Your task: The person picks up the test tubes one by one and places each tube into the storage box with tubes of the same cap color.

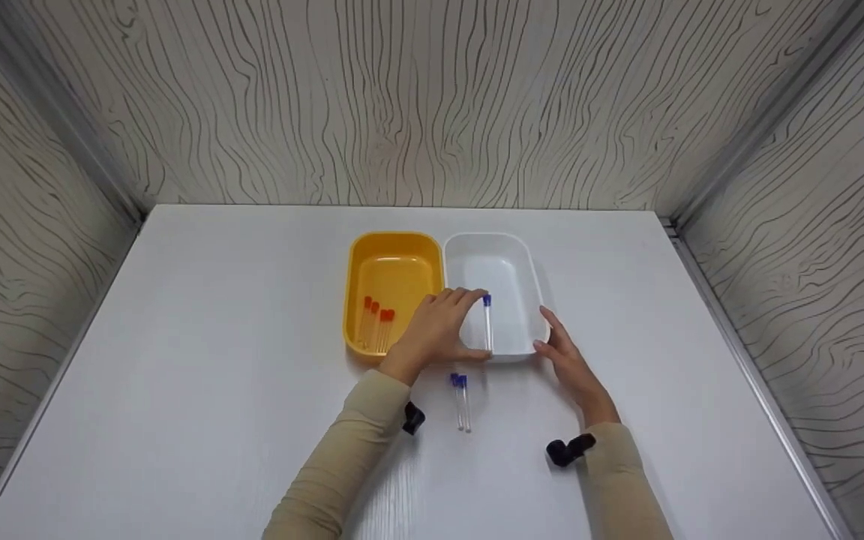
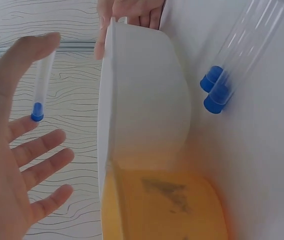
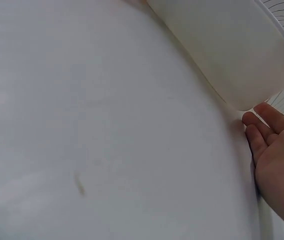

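Note:
Between thumb and index fingertip, my left hand (image 1: 436, 326) pinches a clear test tube (image 1: 488, 326) by its two ends, its blue cap facing away from me. The tube is over the near part of a white plastic bin (image 1: 526, 259); the other left fingers are spread, as the left wrist view shows. My right hand (image 1: 571, 367) holds the white bin's near right corner, thumb and index finger at the rim and the other fingers (image 3: 257, 142) low beside the wall. Two more blue-capped test tubes (image 1: 462, 401) lie side by side on the table in front.
A yellow bin (image 1: 353, 277) stands against the white bin's left side, with several red-capped tubes (image 1: 376, 319) in its near part. The white table (image 1: 214, 337) is bounded by wood-patterned panels at the back and sides. Black wrist cameras (image 1: 571, 450) sit at both cuffs.

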Tool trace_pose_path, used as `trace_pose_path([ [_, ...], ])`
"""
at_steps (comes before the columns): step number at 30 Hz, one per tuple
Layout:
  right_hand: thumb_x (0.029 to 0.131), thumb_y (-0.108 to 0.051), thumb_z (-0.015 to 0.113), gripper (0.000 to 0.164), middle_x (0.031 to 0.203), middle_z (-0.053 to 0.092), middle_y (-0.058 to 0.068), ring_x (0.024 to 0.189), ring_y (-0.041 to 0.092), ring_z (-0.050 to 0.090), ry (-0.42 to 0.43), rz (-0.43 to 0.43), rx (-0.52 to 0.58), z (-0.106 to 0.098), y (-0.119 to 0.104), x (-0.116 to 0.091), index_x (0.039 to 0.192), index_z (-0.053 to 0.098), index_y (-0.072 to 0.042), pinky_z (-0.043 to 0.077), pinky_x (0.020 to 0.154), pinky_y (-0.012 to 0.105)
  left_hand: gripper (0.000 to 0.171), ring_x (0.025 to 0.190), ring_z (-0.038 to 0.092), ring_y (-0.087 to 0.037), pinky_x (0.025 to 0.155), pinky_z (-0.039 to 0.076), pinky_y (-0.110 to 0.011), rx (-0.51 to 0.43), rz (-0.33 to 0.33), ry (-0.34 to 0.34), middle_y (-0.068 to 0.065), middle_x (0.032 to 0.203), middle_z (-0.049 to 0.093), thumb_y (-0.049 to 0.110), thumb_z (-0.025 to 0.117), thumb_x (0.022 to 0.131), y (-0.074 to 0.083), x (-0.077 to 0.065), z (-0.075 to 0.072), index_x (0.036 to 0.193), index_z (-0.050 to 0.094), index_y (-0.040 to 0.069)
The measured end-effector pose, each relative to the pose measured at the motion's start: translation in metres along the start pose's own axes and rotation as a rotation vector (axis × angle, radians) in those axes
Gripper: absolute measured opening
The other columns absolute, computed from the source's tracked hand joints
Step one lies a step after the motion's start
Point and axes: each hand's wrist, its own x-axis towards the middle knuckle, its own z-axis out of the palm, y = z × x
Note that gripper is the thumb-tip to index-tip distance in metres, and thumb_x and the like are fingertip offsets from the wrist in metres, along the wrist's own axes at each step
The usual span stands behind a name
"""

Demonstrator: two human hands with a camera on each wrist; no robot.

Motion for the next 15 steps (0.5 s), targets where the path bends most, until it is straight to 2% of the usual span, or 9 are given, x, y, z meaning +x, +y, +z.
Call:
trace_pose_path([
  [4,0.099,-0.014,0.049,0.069,0.165,-0.012,0.004,0.153,0.029,-0.014,-0.009,-0.016,0.006,0.001,0.001,-0.002,0.156,0.011,-0.023,-0.004,0.123,0.057,0.089,0.137,0.046,-0.023,0.117,0.036,-0.044,-0.018,-0.038,-0.031,-0.002,0.148,0.048,0.063,0.07,0.074,-0.001,0.01,0.001,0.148,0.034,0.027],
  [10,0.1,-0.014,0.049,0.068,0.165,-0.01,0.005,0.153,0.029,-0.013,-0.008,-0.013,0.017,0.001,0.0,-0.003,0.156,0.011,-0.024,-0.006,0.124,0.056,0.09,0.136,0.047,-0.023,0.116,0.037,-0.044,-0.021,-0.045,-0.029,-0.002,0.147,0.049,0.062,0.071,0.074,-0.006,0.023,0.007,0.148,0.034,0.025],
  [15,0.1,-0.013,0.048,0.068,0.165,-0.01,0.006,0.153,0.03,-0.013,-0.009,-0.025,0.007,0.001,-0.001,-0.002,0.156,0.011,-0.023,-0.004,0.124,0.056,0.09,0.138,0.044,-0.023,0.118,0.035,-0.044,-0.035,-0.071,-0.055,-0.002,0.149,0.046,0.061,0.071,0.075,-0.009,0.032,0.012,0.148,0.033,0.026],
])
